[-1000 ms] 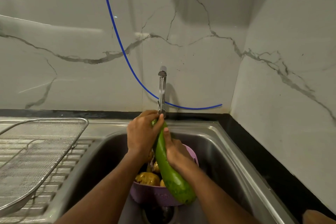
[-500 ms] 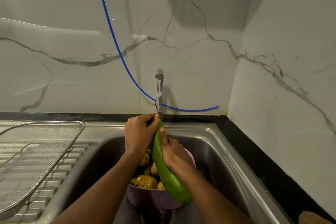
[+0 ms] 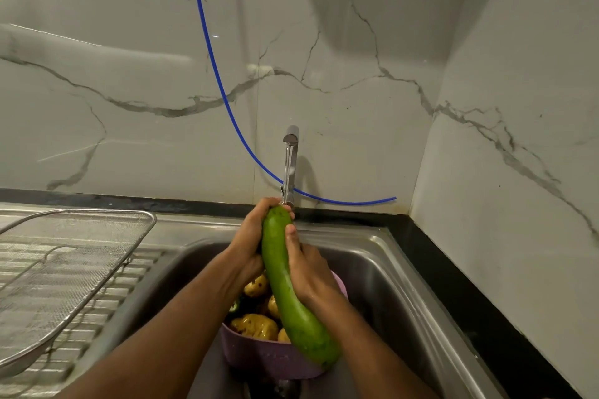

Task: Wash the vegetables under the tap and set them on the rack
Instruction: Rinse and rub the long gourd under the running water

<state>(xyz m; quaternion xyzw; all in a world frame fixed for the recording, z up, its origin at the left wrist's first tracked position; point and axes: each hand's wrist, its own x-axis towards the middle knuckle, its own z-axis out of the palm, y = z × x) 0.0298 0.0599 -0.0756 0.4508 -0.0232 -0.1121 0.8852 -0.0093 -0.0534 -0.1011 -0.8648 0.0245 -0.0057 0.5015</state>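
A long green gourd [image 3: 291, 295] is held tilted over the steel sink [image 3: 398, 272], its top end right under the tap [image 3: 289, 168]. My left hand [image 3: 249, 240] wraps around the gourd's upper end from the left. My right hand [image 3: 308, 266] grips its middle from the right, thumb lying on the green skin. Below them a purple bowl [image 3: 275, 361] in the sink holds several yellowish potatoes [image 3: 256, 325] and other vegetables, partly hidden by the gourd. The wire mesh rack [image 3: 64, 269] sits on the ribbed drainboard at the left.
A blue hose [image 3: 220, 87] hangs down the marble wall and runs behind the tap toward the right corner. A black counter strip [image 3: 460, 295] borders the sink at back and right. A dark vegetable [image 3: 285, 389] lies on the sink floor near the drain.
The gourd has been raised slightly and turned more upright, showing more of its green face. My left hand has slid around its top end; my right hand stays on the middle.
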